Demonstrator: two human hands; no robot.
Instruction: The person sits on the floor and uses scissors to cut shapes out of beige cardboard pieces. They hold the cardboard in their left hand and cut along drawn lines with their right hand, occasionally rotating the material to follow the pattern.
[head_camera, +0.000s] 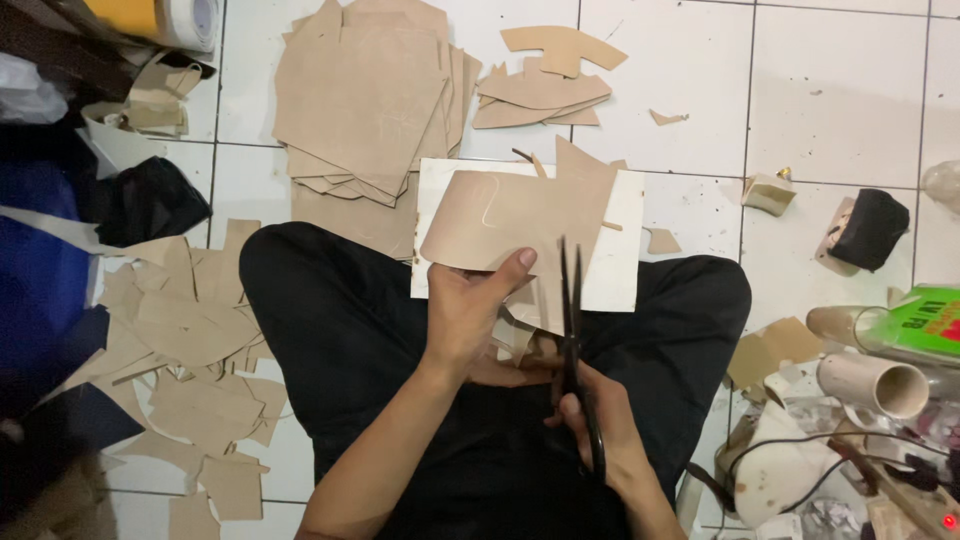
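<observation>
Floor: white tiles (840, 90), seen from above, person seated cross-legged in black trousers (340, 330).
Left hand (465, 310): closed on the near edge of a tan leather piece (510, 215), thumb on top, holding it over the lap.
Right hand (600, 430): fingers through the handles of black scissors (572, 330), blades pointing far, nearly closed at the leather's near edge.
White board (620, 250): lies under the leather piece.
Far stack: tan cut sheets (365, 100) piled beyond the knees.
Left: loose tan offcuts (190, 350) scattered on the tiles.
Right: cardboard tube (875, 380), near a green box (925, 325).
</observation>
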